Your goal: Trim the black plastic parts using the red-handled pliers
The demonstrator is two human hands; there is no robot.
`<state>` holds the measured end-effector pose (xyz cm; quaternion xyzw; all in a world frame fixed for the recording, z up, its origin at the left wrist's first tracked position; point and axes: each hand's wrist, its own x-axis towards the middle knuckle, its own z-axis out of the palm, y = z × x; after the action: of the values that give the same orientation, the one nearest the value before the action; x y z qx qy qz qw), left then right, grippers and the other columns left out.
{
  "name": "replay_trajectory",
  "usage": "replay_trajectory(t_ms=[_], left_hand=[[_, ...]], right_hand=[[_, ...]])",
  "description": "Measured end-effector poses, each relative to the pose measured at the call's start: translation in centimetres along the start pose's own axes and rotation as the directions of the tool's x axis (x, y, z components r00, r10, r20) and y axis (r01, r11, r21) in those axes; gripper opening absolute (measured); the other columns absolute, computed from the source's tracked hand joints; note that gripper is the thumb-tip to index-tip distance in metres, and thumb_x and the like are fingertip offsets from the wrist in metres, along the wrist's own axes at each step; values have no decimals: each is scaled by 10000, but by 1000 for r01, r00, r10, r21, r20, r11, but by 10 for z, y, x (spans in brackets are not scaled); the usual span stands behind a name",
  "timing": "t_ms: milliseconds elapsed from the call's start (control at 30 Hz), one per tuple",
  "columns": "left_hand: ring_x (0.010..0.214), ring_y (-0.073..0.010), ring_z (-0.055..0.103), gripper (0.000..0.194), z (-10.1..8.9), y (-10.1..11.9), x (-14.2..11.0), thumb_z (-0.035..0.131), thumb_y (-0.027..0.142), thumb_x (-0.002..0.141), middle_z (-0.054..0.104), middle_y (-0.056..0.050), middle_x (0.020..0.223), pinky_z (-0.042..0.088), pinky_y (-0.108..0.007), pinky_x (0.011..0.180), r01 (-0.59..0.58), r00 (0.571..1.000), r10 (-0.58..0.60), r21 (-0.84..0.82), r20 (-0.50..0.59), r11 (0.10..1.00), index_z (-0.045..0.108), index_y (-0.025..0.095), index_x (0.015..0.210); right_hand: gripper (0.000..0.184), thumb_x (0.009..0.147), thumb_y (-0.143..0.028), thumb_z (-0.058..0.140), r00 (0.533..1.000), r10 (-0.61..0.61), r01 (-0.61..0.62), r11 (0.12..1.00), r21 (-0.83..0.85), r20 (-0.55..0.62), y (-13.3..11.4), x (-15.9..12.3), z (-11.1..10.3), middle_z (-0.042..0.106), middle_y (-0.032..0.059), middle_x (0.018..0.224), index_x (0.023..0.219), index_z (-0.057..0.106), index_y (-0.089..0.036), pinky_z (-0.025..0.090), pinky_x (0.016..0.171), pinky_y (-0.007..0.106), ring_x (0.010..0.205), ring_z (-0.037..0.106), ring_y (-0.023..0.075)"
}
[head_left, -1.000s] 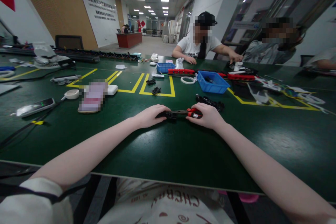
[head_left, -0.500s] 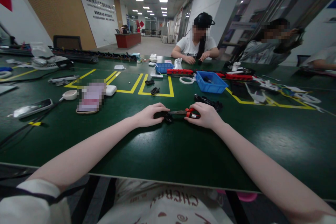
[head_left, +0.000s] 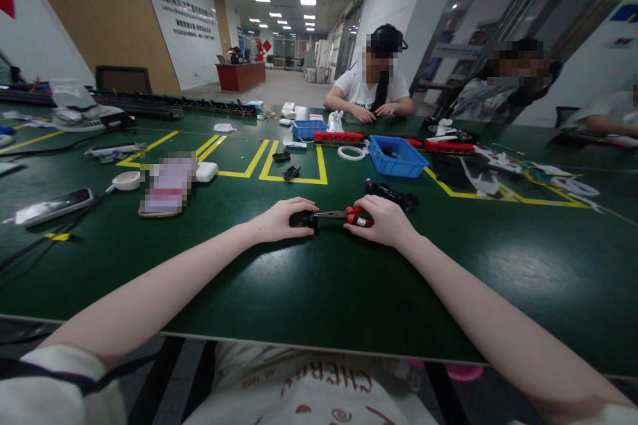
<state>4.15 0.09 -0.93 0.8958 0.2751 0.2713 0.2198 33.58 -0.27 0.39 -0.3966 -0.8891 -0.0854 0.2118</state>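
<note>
My left hand (head_left: 282, 219) rests on the green table (head_left: 319, 285) with its fingers curled over a small black part (head_left: 305, 220). My right hand (head_left: 381, 220) grips the red-and-black handles of a pair of long-nose pliers (head_left: 345, 216). The pliers' metal jaws point left and meet the black part between the two hands. A longer black part (head_left: 389, 194) lies just behind my right hand.
A blue bin (head_left: 397, 155) and a smaller blue bin (head_left: 308, 128) stand behind, with red strips, a white ring (head_left: 351, 153) and small black pieces inside yellow tape marks. A phone (head_left: 168, 191) and a remote-like device (head_left: 50, 206) lie left. Other people sit across the table.
Both hands stay together on the part and pliers. The black part has turned slightly under my left fingers, and the view has drifted a little.
</note>
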Motion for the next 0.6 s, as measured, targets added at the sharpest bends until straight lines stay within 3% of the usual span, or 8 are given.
replay_trajectory(t_ms=[367,600], left_hand=[[1215,-261,584,416,-1,2,0,714,374,825,606,-126,1311,446,-429,1053,37,999,-36,14,-13,999,608,178,1176],[1176,-260,602,410,2,1,0,691,394,845,624,-110,1280,466,-406,1021,45,999,-45,23,-9,999,601,179,1183]], right_hand=[[419,860,-516,597,994,-36,40,998,-40,105,-9,4,-3,603,106,1012,1108,587,-178,461,721,341,850,582,236],[296,818,-306,616,994,-14,27,992,-122,104,-12,5,2,606,121,1022,1066,581,-148,409,782,356,915,541,259]])
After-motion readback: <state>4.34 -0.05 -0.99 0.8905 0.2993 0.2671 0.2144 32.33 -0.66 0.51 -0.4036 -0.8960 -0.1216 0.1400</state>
